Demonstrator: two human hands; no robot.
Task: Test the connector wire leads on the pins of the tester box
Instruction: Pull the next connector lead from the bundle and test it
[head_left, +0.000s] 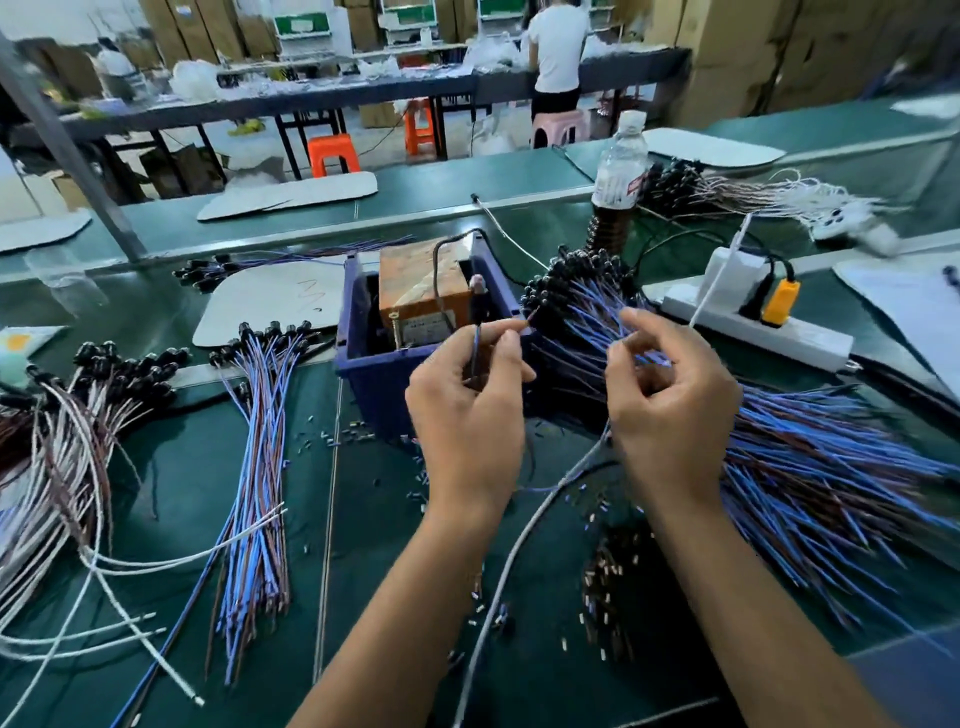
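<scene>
The left hand (470, 410) pinches a blue wire lead (476, 345) upright just before the near rim of the tester box (415, 306), a blue bin holding an orange block; the right hand (670, 395) curls its fingers round strands from the big blue wire bundle (810, 467), which crowds the box's right side and spreads to the counter's (182, 467) right edge; a smaller bundle (260, 467) lies left of the box, with bare green counter between it and the left forearm; a power strip (753, 327) sits behind the right hand.
</scene>
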